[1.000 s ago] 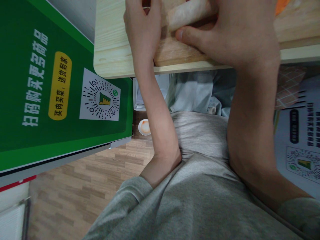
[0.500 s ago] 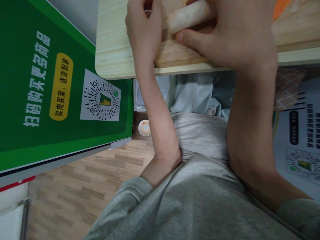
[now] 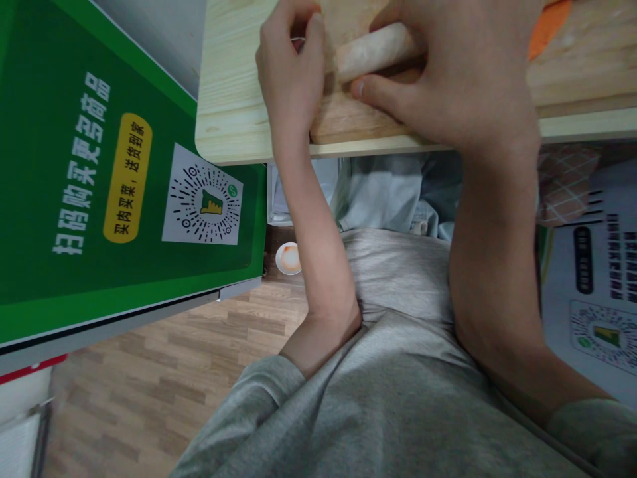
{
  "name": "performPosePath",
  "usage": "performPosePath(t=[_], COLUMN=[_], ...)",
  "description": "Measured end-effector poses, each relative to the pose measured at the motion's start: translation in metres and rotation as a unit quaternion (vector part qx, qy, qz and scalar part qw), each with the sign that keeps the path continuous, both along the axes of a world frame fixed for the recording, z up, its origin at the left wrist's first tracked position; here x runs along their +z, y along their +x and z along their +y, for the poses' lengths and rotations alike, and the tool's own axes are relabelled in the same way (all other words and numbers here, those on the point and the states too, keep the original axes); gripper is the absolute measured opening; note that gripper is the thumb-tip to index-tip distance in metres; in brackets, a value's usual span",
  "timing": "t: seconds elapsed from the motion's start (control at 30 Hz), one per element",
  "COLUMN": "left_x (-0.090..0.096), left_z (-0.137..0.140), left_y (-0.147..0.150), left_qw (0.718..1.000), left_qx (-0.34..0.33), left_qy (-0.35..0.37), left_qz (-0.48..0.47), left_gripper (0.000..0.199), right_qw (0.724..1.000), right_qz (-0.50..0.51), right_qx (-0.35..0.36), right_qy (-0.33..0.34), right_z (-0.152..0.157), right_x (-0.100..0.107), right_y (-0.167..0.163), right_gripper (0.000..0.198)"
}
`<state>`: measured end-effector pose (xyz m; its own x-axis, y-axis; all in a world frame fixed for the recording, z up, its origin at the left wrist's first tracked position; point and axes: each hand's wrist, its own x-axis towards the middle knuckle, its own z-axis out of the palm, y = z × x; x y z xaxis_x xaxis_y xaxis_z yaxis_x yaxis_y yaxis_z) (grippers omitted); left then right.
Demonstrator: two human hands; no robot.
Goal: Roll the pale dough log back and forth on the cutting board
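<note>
My right hand [image 3: 462, 73] curls over a pale, floury cylinder that looks like a rolling pin [image 3: 381, 50], thumb along its near side. Its left end shows beyond my fingers; the rest is hidden under the hand. It rests on a wooden board [image 3: 348, 123] dusted with flour. To the left, my left hand [image 3: 291, 66] is closed with thumb and fingers bent together at the board's left edge. Between them a small bit with a white rim and a reddish patch shows, too little to name. The fingertips reach the top of the picture.
The board sits on a light wood table [image 3: 231, 106]. A flat orange piece [image 3: 550, 26] lies at the upper right. A green sign [image 3: 64, 166] stands on the left. Below are a white bowl [image 3: 288, 257], a wooden floor [image 3: 213, 358] and a checked brown cloth [image 3: 567, 186].
The view has shifted slightly, so table and hands appear a little lower. Both hands keep nearly the same grip and place; more of the left fingers shows.
</note>
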<state>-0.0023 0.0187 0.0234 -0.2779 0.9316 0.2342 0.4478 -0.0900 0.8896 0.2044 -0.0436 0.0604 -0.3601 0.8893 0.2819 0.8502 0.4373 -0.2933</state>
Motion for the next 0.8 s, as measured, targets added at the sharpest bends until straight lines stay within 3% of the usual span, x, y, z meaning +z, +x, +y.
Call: performPosePath(t=[0.2,0.5,0.8], left_x=[0.014,-0.004,-0.005], left_z=[-0.011,0.002,0.004], left_y=[0.014,-0.001,-0.004], left_qw=[0.999,0.999,0.999], left_qx=[0.016,-0.015,-0.019], left_qy=[-0.024,0.026,0.018], left_qz=[0.046,0.018,0.020], left_gripper=[0.041,0.039,0.033], right_qw=[1.000,1.000,1.000], right_qz=[-0.011,-0.006,-0.007], right_qx=[-0.008,-0.002,-0.002], right_qy=[0.000,-0.002,-0.005], right_z=[-0.002,0.000,0.000], right_x=[0.004,0.003,0.003], right_y=[-0.001,0.001,0.001], right_gripper=[0.063,0.063,0.064])
